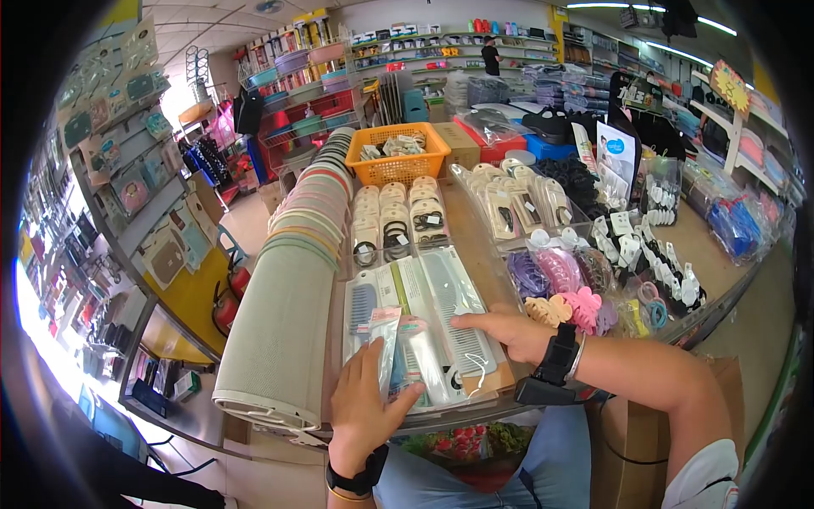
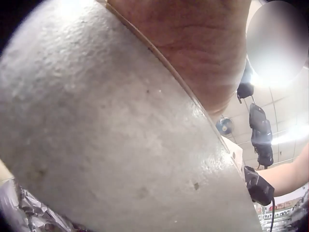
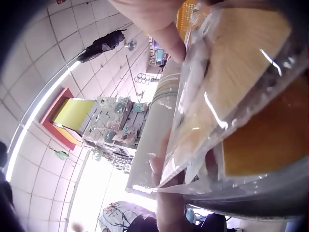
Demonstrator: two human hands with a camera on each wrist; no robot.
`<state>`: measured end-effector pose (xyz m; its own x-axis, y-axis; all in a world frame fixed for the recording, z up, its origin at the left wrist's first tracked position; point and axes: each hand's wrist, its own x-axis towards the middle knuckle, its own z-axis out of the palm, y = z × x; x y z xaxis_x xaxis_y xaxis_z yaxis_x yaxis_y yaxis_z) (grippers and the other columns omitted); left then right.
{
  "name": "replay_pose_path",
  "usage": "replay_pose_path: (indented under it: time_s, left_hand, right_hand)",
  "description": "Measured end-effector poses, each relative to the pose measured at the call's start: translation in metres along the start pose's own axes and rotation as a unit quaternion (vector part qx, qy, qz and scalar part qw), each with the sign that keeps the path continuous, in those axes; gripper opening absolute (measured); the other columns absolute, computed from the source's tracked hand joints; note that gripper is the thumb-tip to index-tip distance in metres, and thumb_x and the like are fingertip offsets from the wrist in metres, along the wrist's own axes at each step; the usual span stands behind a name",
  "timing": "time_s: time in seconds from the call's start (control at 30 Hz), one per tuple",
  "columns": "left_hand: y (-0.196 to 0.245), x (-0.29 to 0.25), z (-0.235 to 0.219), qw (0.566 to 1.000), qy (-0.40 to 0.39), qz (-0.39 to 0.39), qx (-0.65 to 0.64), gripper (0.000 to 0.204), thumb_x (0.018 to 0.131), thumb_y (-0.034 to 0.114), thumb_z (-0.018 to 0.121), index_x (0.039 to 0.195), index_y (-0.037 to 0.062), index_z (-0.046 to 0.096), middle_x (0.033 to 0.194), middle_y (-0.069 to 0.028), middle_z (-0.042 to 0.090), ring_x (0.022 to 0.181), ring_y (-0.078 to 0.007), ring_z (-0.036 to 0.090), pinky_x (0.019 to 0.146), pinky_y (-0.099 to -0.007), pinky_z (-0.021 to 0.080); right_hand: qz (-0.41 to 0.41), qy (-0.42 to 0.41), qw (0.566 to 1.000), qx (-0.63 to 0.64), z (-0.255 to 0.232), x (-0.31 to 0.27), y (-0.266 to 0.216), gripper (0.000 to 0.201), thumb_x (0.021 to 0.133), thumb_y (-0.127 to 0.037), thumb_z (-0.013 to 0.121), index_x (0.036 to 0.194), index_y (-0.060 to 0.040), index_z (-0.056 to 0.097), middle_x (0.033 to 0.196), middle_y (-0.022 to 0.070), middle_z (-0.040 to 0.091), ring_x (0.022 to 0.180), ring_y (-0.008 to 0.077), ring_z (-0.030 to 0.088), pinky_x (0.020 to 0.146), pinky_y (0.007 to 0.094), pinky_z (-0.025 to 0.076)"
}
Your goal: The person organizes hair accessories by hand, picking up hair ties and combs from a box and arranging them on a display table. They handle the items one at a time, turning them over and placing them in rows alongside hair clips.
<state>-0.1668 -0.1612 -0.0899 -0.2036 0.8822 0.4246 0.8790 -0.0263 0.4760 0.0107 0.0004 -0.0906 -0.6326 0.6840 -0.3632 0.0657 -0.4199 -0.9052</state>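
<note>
Packaged combs lie in a clear tray at the table's front: a pale wide-toothed comb [image 1: 462,314] on the right, a blue comb [image 1: 362,307] on the left. My left hand [image 1: 366,407] rests with extended fingers on a small clear packet [image 1: 384,339], its thumb spread toward a white-and-clear package [image 1: 424,360]. From the right, my right hand [image 1: 513,337] touches the pale comb's package with an outstretched digit; its other fingers are partly hidden. Clear plastic [image 3: 217,111] stands close to my right hand [image 3: 152,17] in the right wrist view. The left wrist view shows only the heel of my left hand [image 2: 198,53].
Rolled mats [image 1: 280,322] lie left of the tray. Behind it are carded hair ties [image 1: 396,233] and an orange basket [image 1: 441,153]. Hair claws [image 1: 582,307] and black-and-white carded items [image 1: 644,263] sit to the right. A person [image 1: 490,56] stands at the far shelves.
</note>
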Motion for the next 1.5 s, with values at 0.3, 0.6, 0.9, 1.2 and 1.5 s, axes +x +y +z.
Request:
replay_pose_path:
  time_s: [0.3,0.6,0.9,1.2,1.5]
  left_hand:
    - [0.0,0.0,0.0,1.0,-0.013,-0.001,-0.001,0.071,0.07,0.035,0.068,0.123,-0.0017,0.039,0.117,-0.0241,0.048,0.107,-0.0396,0.047,0.089,-0.0434,0.039]
    - [-0.001,0.001,0.002,1.0,-0.012,-0.012,-0.002,0.073,0.069,0.036,0.069,0.123,-0.0019,0.038,0.119,-0.024,0.046,0.108,-0.04,0.046,0.088,-0.0443,0.039]
    - [0.0,0.0,0.0,1.0,-0.018,-0.016,0.0,0.075,0.068,0.036,0.07,0.123,-0.0023,0.037,0.119,-0.0242,0.046,0.109,-0.0395,0.045,0.089,-0.0444,0.039]
    - [0.0,0.0,-0.002,0.999,-0.018,-0.017,-0.048,0.068,0.07,0.021,0.064,0.126,-0.003,0.035,0.12,-0.0244,0.046,0.109,-0.0393,0.046,0.09,-0.0428,0.039]
    - [-0.007,-0.005,-0.008,0.989,-0.044,-0.013,-0.143,0.054,0.076,0.013,0.053,0.127,0.0006,0.037,0.117,-0.0243,0.05,0.106,-0.0404,0.049,0.089,-0.0409,0.039]
  right_hand:
    - [-0.035,-0.005,0.99,-0.134,0.029,-0.011,-0.009,0.051,0.08,-0.029,0.064,0.115,0.0042,0.048,0.105,0.0106,0.059,0.093,0.0149,0.058,0.077,0.0284,0.047]
    - [-0.073,0.123,0.99,-0.013,0.033,-0.016,-0.001,0.049,0.076,-0.019,0.069,0.112,0.0068,0.049,0.104,0.0149,0.059,0.095,0.0189,0.058,0.076,0.0304,0.05]
    - [0.03,-0.107,0.988,0.103,0.015,-0.001,0.001,0.049,0.079,-0.019,0.066,0.117,0.0041,0.046,0.106,0.0114,0.059,0.09,0.0171,0.061,0.076,0.0307,0.052]
    - [-0.092,-0.133,0.98,0.114,0.053,-0.004,0.01,0.047,0.076,-0.009,0.066,0.119,-0.0024,0.047,0.109,0.0107,0.059,0.094,0.0201,0.061,0.081,0.034,0.05]
    - [-0.102,-0.1,0.981,0.132,0.051,-0.018,0.009,0.048,0.073,0.003,0.062,0.118,-0.0019,0.046,0.106,0.0112,0.059,0.093,0.0205,0.061,0.08,0.0329,0.052]
